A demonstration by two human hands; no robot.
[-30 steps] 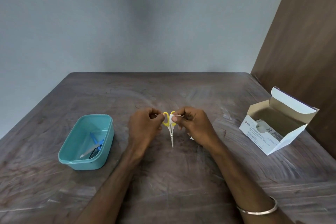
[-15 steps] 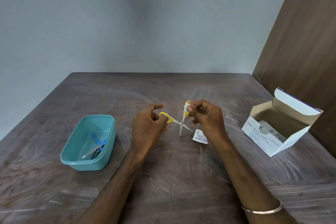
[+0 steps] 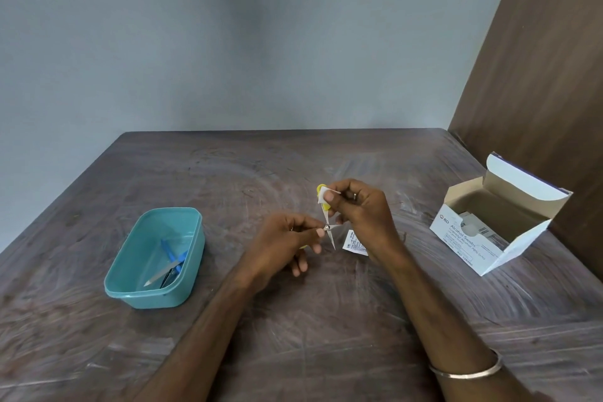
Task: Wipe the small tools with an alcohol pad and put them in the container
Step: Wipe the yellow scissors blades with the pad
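Counted one teal plastic tub (image 3: 130,284), one open white cardboard swab box (image 3: 473,245), one small yellow-handled scissors (image 3: 327,219), one torn white wrapper (image 3: 354,243).

Teal container (image 3: 130,274) with blue tools (image 3: 173,254); yellow-handled scissors (image 3: 327,222); white pad (image 3: 324,194); white box (image 3: 489,238), brown inside; grey-brown streaked bench (image 3: 293,336).

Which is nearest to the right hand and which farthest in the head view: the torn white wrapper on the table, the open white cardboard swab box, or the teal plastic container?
1. Torn white wrapper, on the table just beside the right hand.
2. Open white cardboard swab box, to the right.
3. Teal plastic container, far left, beyond the left hand.
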